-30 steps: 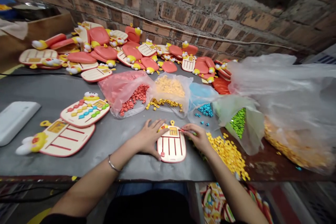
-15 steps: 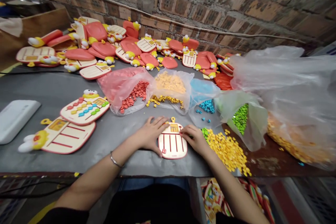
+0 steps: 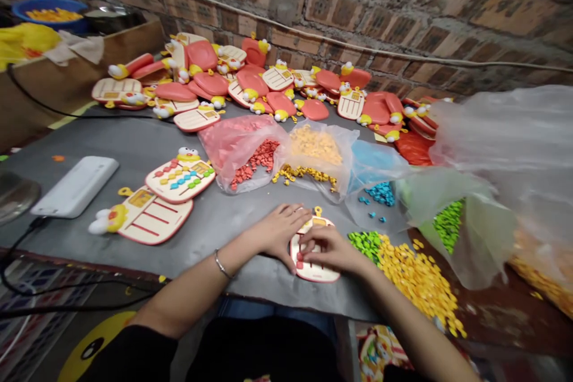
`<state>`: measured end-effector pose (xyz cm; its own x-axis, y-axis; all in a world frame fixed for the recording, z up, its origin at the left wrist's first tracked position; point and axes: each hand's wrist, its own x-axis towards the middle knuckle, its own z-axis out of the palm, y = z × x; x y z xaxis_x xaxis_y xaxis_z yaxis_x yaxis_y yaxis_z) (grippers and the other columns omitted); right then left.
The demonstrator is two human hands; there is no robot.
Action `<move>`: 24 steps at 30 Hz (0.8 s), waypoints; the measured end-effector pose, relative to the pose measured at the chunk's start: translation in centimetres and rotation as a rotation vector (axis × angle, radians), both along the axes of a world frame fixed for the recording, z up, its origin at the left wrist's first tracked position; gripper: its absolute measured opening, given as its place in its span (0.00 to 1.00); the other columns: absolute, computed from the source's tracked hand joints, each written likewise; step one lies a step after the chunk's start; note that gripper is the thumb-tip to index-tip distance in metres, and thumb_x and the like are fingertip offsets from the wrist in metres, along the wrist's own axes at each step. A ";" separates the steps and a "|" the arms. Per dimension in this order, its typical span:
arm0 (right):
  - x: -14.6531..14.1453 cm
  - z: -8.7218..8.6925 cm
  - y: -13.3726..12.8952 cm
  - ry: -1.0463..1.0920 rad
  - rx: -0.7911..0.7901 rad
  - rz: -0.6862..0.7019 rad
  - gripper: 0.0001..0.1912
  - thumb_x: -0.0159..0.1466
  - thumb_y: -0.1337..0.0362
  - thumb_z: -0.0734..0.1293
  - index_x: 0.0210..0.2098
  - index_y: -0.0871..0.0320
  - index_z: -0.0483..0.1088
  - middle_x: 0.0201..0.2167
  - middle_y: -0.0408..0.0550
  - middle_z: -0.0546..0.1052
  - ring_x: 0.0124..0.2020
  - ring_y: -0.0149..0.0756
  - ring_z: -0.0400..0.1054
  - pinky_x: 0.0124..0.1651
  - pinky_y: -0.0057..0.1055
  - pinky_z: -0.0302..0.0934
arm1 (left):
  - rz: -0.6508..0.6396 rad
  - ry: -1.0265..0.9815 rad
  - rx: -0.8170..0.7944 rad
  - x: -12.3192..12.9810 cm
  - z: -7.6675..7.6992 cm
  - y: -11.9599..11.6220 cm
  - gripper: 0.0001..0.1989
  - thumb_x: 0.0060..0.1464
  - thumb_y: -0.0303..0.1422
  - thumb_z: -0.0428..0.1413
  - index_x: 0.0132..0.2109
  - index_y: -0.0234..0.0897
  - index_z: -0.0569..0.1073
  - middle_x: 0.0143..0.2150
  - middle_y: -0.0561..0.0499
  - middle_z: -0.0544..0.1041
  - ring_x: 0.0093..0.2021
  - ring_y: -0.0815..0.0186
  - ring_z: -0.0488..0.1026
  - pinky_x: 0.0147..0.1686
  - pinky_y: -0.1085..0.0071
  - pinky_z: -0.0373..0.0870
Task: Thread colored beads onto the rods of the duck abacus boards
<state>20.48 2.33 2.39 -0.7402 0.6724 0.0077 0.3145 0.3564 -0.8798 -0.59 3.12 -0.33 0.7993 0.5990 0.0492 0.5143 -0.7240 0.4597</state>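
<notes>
Right, the board [image 3: 316, 256] first: a small rounded panel, cream with a red rim, a yellow tab [image 3: 317, 211] at its top edge and a small yellow-and-cream panel just under that. It lies flat on the grey surface [image 3: 134, 155], close to the front edge, mostly covered by both hands. Red dots [image 3: 299, 256] show at its lower left, near the right hand's fingertips; too small to tell more.

The left hand [image 3: 282, 233] is spread, fingers apart, pressing on the board's upper left side, a bangle [image 3: 220, 264] on the wrist. The right hand [image 3: 331, 250] lies over the board's middle, fingers curled together and down; whether they pinch anything, I cannot tell.

Room: grey surface runs left of the board to a blank duck board [image 3: 143, 218] and a beaded board [image 3: 180, 182]. To the right, little space: a green pile [image 3: 364, 245] and a yellow pile [image 3: 416, 277] lie just beside the right forearm, the yellow spilling toward the surface's edge. Ahead, near the hands, stand open bags of red [image 3: 257, 155], orange [image 3: 316, 146] and blue [image 3: 380, 191] pieces. Behind them, more boards [image 3: 201, 54] are heaped against a brick wall [image 3: 358, 12].
</notes>
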 end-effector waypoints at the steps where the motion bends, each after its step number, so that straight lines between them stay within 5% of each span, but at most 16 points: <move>1: 0.1 0.6 0.6 0.005 0.001 0.009 0.12 0.62 0.56 0.70 0.39 0.58 0.74 0.30 0.47 0.79 0.31 0.37 0.73 0.35 0.31 0.67 | 0.006 -0.006 0.003 0.0 0.0 0.0 0.61 0.39 0.63 0.60 0.70 0.34 0.47 0.70 0.37 0.52 0.70 0.44 0.45 0.65 0.54 0.41; 7: -5.9 3.4 7.5 -0.065 0.405 -0.110 0.08 0.67 0.62 0.65 0.40 0.59 0.74 0.36 0.49 0.78 0.36 0.37 0.71 0.39 0.31 0.64 | 0.012 -0.036 0.056 0.0 0.2 0.0 0.59 0.35 0.63 0.62 0.66 0.31 0.56 0.67 0.33 0.58 0.67 0.41 0.51 0.65 0.52 0.41; 11: -12.4 2.5 12.4 -0.482 0.720 -0.048 0.10 0.66 0.70 0.64 0.44 0.63 0.74 0.43 0.58 0.77 0.47 0.45 0.68 0.50 0.38 0.60 | -0.004 -0.012 0.045 -0.1 0.4 0.2 0.59 0.38 0.65 0.59 0.68 0.33 0.53 0.69 0.33 0.54 0.67 0.40 0.50 0.64 0.49 0.43; 15: -15.5 1.0 14.8 -0.720 0.810 -0.012 0.12 0.68 0.72 0.60 0.43 0.66 0.75 0.44 0.64 0.75 0.49 0.49 0.66 0.53 0.42 0.57 | -0.007 0.010 0.044 -0.1 0.4 0.2 0.59 0.38 0.65 0.58 0.68 0.32 0.53 0.69 0.32 0.53 0.68 0.40 0.47 0.64 0.49 0.41; 19: -14.1 0.7 14.2 -0.549 0.766 -0.015 0.10 0.68 0.72 0.60 0.41 0.63 0.74 0.42 0.57 0.76 0.44 0.41 0.68 0.47 0.35 0.61 | 0.004 0.031 0.045 -0.1 0.5 0.1 0.59 0.38 0.64 0.59 0.69 0.33 0.53 0.69 0.33 0.52 0.68 0.40 0.47 0.64 0.48 0.42; 24: -6.7 2.4 9.9 0.027 0.513 -0.120 0.05 0.67 0.67 0.64 0.38 0.60 0.73 0.37 0.50 0.78 0.40 0.37 0.72 0.46 0.32 0.66 | 0.009 0.034 0.031 0.0 0.6 0.2 0.57 0.40 0.63 0.59 0.69 0.38 0.51 0.70 0.36 0.53 0.68 0.41 0.47 0.63 0.47 0.43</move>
